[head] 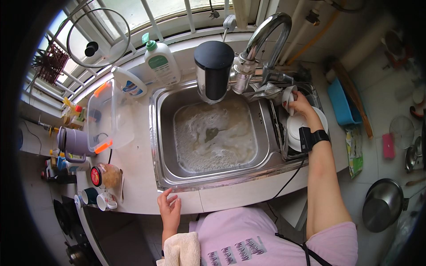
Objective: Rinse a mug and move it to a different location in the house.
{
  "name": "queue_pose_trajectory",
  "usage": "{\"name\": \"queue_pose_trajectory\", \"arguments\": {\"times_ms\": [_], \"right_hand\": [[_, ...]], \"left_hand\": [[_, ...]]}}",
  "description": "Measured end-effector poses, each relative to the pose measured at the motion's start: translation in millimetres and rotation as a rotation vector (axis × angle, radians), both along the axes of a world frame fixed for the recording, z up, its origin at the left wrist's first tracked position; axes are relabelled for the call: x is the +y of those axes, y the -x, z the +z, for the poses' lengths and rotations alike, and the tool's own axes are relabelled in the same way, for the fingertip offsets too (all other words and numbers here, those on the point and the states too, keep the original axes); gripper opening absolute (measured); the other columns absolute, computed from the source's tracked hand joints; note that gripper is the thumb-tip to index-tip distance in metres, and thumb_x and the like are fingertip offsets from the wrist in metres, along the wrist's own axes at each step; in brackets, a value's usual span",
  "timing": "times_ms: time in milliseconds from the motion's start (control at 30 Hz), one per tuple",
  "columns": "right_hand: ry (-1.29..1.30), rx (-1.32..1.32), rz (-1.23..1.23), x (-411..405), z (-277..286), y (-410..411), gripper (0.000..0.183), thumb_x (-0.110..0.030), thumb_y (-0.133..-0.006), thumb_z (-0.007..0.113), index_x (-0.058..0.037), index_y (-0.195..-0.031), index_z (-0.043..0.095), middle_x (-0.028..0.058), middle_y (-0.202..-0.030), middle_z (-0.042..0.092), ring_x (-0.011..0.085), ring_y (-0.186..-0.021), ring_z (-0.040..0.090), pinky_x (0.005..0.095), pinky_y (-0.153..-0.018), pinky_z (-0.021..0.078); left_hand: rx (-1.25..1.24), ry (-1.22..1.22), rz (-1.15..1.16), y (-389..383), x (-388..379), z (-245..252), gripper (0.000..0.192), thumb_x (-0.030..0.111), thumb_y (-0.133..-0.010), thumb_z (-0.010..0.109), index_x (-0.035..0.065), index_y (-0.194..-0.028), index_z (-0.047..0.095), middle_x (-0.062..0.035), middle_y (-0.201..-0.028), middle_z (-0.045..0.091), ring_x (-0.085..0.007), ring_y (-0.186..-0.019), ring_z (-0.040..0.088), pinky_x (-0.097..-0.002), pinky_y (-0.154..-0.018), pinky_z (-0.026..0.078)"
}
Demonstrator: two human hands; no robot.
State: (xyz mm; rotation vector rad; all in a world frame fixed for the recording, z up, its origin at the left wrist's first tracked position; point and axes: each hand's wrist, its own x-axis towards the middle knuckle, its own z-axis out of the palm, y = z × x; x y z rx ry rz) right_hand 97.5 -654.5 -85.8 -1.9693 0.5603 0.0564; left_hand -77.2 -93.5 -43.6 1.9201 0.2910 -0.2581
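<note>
My right hand [301,104] is closed around the rim of a white bowl [289,96], which is tilted on its side over the dish rack [282,146] in the sink's smaller right part. White plates [296,128] lie in that rack below my wrist. My left hand [169,204] is at the counter's front edge, empty, fingers loosely curled and apart. Between them is the steel sink basin [166,133], holding cloudy, foamy water [216,159]. A beige cloth [183,247] hangs over my left forearm.
A chrome faucet [243,63] and a black-lidded container [214,66] stand at the sink's back. Left are a pump bottle [163,65], a clear plastic box [124,129], a lidded jar [108,176] and mugs [106,201]. A blue bin [339,103] is at right.
</note>
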Motion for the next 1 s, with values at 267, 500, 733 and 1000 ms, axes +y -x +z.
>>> {"name": "queue_pose_trajectory", "arguments": {"times_ms": [267,500,733,1000], "right_hand": [[-0.057,-0.145,0.043,-4,47,46,0.061,-0.001,-0.070,0.049,0.0008,-0.130,0.041,0.0112,-0.120,0.052,0.0180,-0.105,0.053,0.0275,-0.089,0.0421],[-0.066,-0.276,0.176,113,117,124,0.059,0.007,-0.074,0.039,0.0010,-0.132,0.037,0.0120,-0.126,0.047,0.0195,-0.115,0.046,0.0285,-0.098,0.0341],[0.289,-0.287,0.497,322,136,156,0.063,0.010,-0.066,0.040,-0.0022,-0.127,0.046,0.0045,-0.087,0.041,0.0128,-0.075,0.042,0.0217,-0.064,0.0365],[0.456,-0.546,1.065,520,153,173,0.052,0.007,-0.066,0.055,-0.0049,-0.117,0.054,0.0151,-0.085,0.050,0.0296,-0.076,0.054,0.0375,-0.063,0.0458]], "left_hand": [[-0.051,-0.055,0.004,3,11,0,0.044,0.005,-0.079,0.061,0.0103,-0.120,0.047,-0.0094,-0.119,0.037,-0.0207,-0.100,0.054,-0.0323,-0.084,0.047],[-0.077,-0.011,-0.006,10,33,10,0.044,0.011,-0.080,0.062,0.0116,-0.121,0.048,-0.0101,-0.118,0.038,-0.0207,-0.101,0.053,-0.0339,-0.086,0.045],[0.054,0.284,-0.196,8,90,17,0.049,0.027,-0.083,0.062,0.0099,-0.125,0.045,-0.0130,-0.126,0.035,-0.0226,-0.106,0.051,-0.0341,-0.087,0.046],[0.419,1.182,-0.135,23,158,36,0.086,0.055,-0.081,0.056,0.0181,-0.143,0.009,-0.0166,-0.137,0.031,-0.0279,-0.117,0.046,-0.0465,-0.092,0.042]]}}
